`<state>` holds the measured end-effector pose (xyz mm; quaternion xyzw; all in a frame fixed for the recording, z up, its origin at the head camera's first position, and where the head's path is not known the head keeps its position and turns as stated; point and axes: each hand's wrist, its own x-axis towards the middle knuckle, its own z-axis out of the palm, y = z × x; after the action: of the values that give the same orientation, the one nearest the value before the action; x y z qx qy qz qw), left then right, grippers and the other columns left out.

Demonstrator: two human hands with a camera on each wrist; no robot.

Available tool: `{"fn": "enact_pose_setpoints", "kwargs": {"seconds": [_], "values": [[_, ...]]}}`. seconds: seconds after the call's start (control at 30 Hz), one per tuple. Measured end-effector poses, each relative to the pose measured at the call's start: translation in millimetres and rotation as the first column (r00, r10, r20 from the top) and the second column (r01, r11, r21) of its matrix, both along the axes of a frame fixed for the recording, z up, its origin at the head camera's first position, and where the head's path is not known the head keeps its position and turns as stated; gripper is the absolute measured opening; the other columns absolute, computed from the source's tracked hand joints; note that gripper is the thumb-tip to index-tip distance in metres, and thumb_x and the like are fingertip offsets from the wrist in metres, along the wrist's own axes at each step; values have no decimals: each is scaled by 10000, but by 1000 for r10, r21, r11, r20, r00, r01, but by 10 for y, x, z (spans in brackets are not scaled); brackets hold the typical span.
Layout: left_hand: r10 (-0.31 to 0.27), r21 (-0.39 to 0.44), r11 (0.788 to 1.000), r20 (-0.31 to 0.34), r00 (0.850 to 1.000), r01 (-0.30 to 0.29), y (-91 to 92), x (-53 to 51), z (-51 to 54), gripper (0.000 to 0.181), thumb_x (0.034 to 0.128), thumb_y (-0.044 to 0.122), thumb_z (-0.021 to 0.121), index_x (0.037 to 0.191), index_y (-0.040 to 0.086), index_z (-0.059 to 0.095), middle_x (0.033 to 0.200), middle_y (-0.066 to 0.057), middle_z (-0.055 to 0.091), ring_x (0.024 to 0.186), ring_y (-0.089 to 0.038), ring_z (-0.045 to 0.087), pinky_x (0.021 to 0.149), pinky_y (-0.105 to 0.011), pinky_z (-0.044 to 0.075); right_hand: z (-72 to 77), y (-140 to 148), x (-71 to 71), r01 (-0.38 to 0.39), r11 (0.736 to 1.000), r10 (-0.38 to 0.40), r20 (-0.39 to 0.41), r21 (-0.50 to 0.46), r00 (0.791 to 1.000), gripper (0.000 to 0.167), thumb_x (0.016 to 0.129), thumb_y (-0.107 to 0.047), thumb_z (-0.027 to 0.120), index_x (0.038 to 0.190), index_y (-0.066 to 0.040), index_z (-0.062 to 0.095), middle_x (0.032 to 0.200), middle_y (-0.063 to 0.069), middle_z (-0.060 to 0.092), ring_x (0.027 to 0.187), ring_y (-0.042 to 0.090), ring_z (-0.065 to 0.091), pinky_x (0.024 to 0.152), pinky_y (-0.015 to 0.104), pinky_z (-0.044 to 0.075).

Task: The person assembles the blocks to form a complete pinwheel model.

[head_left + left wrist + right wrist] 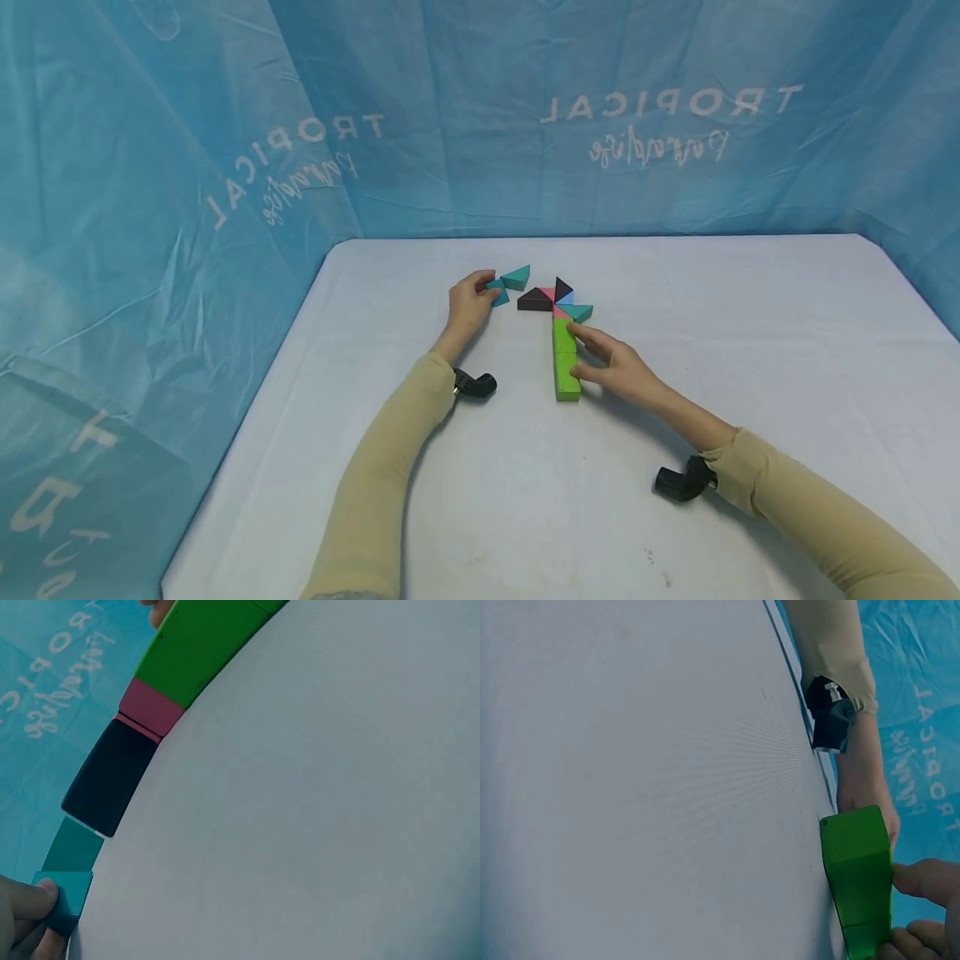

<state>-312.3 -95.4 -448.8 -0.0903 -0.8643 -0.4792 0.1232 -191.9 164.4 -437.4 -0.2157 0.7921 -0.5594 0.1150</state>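
My left hand (pixel 469 303) pinches a teal triangular block (pixel 498 292) between thumb and fingers, low at the table; the left wrist view shows the thumb pressed on this teal block (pixel 73 891). Beside it lies another teal triangular block (pixel 516 277). My right hand (pixel 621 367) touches the right side of two green blocks (pixel 567 375) set end to end, thumb at the near one and fingers at the far one. In the right wrist view, the thumb meets the side of the green block (pixel 859 881). Beyond them, black triangular blocks (pixel 535 301), pink pieces (pixel 560 312), a blue piece (pixel 566 297) and a teal triangle (pixel 577 312) form a pinwheel.
The blocks stand on a white-covered table (pixel 495 500). A blue curtain (pixel 480 167) with printed lettering hangs behind and to the left. Each wrist carries a black camera mount, one at the left wrist (pixel 476 385) and one at the right wrist (pixel 684 481).
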Motion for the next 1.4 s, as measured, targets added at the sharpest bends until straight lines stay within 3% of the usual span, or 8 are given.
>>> {"fn": "enact_pose_setpoints", "kwargs": {"seconds": [0.17,0.5,0.77,0.9,1.1,1.4], "values": [[-1,25,1000,5,1000,1,-115,44,-10,270,886,39,655,1153,-1,656,1106,-143,658,1003,-240,622,846,-254,492,6,-2,2,5,1000,-5,-8,8,1000,690,897,-126,663,1477,-64,296,1517,93,280,1379,284,251,1099,400,241],[0,-7,1000,-12,1000,0,-203,95,-16,264,878,64,674,1136,5,670,1071,-131,670,951,-221,624,820,-283,499,-19,-8,-6,-5,1000,5,-21,2,1000,683,897,-107,660,1472,-37,296,1514,126,276,1382,303,238,1104,417,226],[-53,-145,988,4,999,53,-211,146,98,233,880,49,642,1107,31,695,1026,-117,676,870,-217,596,769,-320,490,-6,7,-4,4,1000,-4,-12,15,1000,681,901,-141,662,1476,-75,304,1515,85,285,1379,274,253,1101,393,237],[-75,-176,981,26,997,79,-225,166,95,260,898,58,618,1151,33,674,1044,-128,657,878,-226,581,768,-322,484,-11,9,1,-5,1000,5,-14,9,1000,683,903,-147,659,1477,-68,298,1516,90,281,1380,279,249,1102,398,236],[-93,-82,992,-6,996,92,-294,212,18,231,901,45,638,1128,27,673,1116,-123,649,1000,-228,612,867,-288,483,-25,6,8,-9,1000,9,-9,16,1000,692,902,-147,659,1480,-63,287,1518,105,273,1378,299,249,1098,415,241],[-72,76,994,-59,996,76,-457,259,-25,207,852,54,695,1055,25,667,1022,-104,675,936,-195,640,826,-241,499,-12,9,-1,-2,1000,2,-9,13,1000,684,906,-142,654,1480,-67,289,1520,93,272,1380,291,247,1100,408,238]]}}
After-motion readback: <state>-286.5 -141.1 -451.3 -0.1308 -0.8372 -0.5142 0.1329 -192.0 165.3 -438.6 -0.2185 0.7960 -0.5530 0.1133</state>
